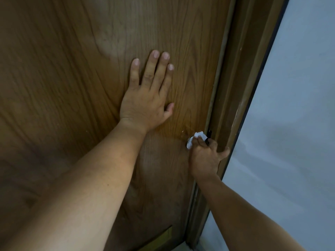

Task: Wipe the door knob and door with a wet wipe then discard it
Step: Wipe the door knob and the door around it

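Observation:
A brown wood-grain door (72, 78) fills most of the view. My left hand (148, 95) lies flat against it, fingers straight and pointing up. Lower right, near the door's edge, my right hand (204, 156) grips a white wet wipe (199, 135) wrapped over the metal door knob (189, 142). The knob is mostly hidden by the wipe and my fingers; only a silvery sliver shows on its left side. My right thumb sticks out toward the frame.
A brown door frame (235, 87) runs down the right of the door, with a black latch part (209, 133) at knob height. A pale blue-grey wall (299, 124) lies beyond the frame. A lighter strip (163, 236) sits near the door's bottom.

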